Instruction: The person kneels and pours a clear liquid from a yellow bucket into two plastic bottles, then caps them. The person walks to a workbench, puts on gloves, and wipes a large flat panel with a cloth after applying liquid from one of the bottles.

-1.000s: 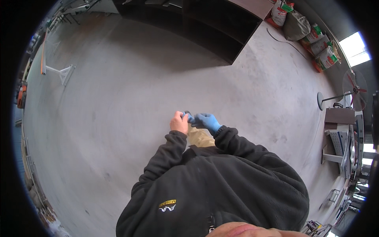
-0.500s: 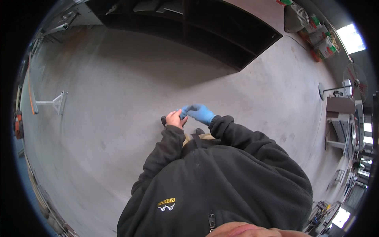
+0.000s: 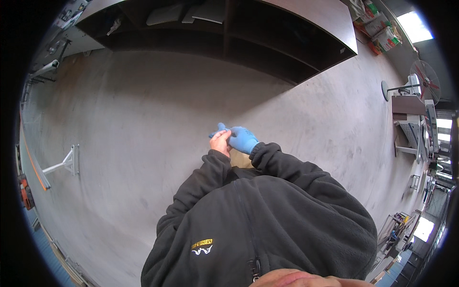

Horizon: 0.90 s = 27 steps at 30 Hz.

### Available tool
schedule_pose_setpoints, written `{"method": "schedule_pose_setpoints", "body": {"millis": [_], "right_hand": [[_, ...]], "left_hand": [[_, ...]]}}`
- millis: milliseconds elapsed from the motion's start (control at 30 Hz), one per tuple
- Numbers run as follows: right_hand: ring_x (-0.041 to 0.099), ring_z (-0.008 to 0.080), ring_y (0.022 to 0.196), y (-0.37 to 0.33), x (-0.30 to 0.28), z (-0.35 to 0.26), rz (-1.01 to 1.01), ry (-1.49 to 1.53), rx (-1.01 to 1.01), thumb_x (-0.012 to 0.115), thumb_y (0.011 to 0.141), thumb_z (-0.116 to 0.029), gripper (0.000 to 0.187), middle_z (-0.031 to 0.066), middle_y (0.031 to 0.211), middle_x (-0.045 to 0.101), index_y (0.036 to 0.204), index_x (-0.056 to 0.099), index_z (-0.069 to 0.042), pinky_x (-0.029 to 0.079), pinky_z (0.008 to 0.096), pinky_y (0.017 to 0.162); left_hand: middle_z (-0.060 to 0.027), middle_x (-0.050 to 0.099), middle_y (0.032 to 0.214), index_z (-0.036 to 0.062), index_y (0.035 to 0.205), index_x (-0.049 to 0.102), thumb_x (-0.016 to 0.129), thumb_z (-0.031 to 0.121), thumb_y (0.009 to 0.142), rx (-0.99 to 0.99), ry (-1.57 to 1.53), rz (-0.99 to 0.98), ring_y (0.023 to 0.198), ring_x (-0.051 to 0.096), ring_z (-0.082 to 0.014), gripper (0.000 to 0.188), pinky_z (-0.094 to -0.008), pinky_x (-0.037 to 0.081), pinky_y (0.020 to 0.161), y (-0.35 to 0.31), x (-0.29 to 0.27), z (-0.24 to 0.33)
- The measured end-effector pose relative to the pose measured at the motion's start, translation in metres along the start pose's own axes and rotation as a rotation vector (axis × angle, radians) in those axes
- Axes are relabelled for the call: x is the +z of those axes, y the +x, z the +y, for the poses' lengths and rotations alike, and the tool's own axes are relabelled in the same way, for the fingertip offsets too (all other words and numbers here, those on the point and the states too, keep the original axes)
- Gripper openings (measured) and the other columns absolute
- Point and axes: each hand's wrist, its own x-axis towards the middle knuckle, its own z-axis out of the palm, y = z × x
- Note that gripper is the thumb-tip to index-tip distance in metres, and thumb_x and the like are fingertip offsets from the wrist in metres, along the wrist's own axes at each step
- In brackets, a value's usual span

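In front of my waist my two hands meet over the floor. My left hand (image 3: 221, 142) is bare, its fingers closed on a loose blue glove (image 3: 219, 128) that sticks out beyond the fingertips. A matching blue glove covers my right hand (image 3: 243, 140). Its fingers are bent and pressed against the loose glove and my left fingertips, partly hiding where they grip. Dark sleeves cover both forearms down to the wrists.
A dark shelving unit (image 3: 287, 71) stands ahead, with flat boards on a shelf. At the left is a white metal frame (image 3: 71, 160). A standing fan (image 3: 424, 83), stacked bags (image 3: 382, 38) and work tables (image 3: 409, 109) line the right side.
The loose glove now points farther out past my left fingers, and my hands are closer together. My view has shifted, with the shelving unit showing more fully.
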Motion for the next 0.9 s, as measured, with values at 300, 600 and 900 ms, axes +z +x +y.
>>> {"method": "schedule_pose_setpoints", "body": {"millis": [300, 600, 900], "right_hand": [[0.073, 0.0408, 0.098, 0.153, -0.046, -0.071, -0.063, -0.060, -0.104, 0.062, 0.093, -0.025, 0.027, 0.0219, 0.103, 0.076, 0.106, 0.076, -0.005, 0.056, 0.0485, 0.082], [0.074, 0.0272, 0.081, 0.292, -0.014, -0.138, -0.211, 0.136, -0.018, 0.057, 0.101, -0.030, 0.032, 0.0156, 0.092, 0.077, 0.109, 0.075, -0.004, 0.056, 0.0417, 0.074], [0.073, 0.0324, 0.104, 0.428, 0.128, -0.296, -0.163, -0.120, 0.002, 0.062, 0.099, -0.029, 0.031, 0.0200, 0.111, 0.076, 0.118, 0.074, -0.007, 0.055, 0.0420, 0.090]], "left_hand": [[-0.0086, 0.065, 0.118, 0.0073, 0.126, 0.057, 0.073, 0.014, 0.098, 0.019, -0.033, 0.001, 0.107, 0.067, -0.0254, 0.033, -0.0472, 0.056, 0.088, 0.081, 0.033, 0.133], [-0.0068, 0.066, 0.118, 0.0087, 0.130, 0.062, 0.072, 0.023, 0.100, -0.026, -0.176, -0.056, 0.105, 0.066, -0.0244, 0.035, -0.0465, 0.054, 0.088, 0.159, -0.004, 0.254], [-0.0095, 0.065, 0.128, 0.0094, 0.142, 0.058, 0.077, 0.028, 0.096, -0.022, -0.156, -0.065, 0.113, 0.065, -0.0280, 0.053, -0.0547, 0.055, 0.091, 0.226, -0.162, 0.422]]}}
